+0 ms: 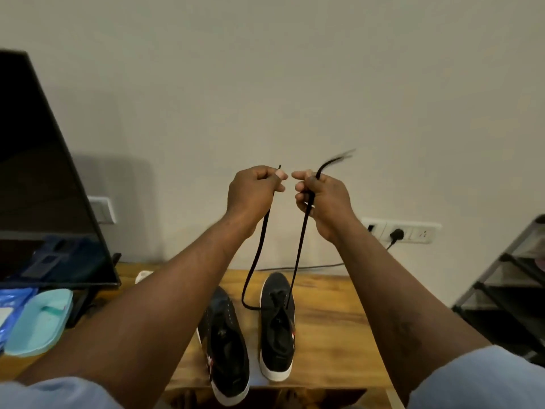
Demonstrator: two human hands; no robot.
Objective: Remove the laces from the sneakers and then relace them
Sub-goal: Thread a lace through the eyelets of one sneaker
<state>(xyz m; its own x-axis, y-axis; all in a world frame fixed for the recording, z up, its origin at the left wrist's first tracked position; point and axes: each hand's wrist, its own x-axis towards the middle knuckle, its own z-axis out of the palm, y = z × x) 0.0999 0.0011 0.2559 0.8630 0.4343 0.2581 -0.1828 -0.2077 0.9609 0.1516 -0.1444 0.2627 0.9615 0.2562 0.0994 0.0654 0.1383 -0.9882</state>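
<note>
- Head view: both hands are raised in front of the wall, close together but not touching.
- The left hand pinches one end of the black lace, whose tip pokes up above the fingers.
- The right hand has its fingers curled round the other strand; the free end above it is blurred.
- Both strands hang down to the right sneaker, one sagging in a loop beside its toe.
- The left sneaker stands just beside it, both near the front edge of the wooden bench.
- A dark monitor and a teal tray sit at the bench's left end.
</note>
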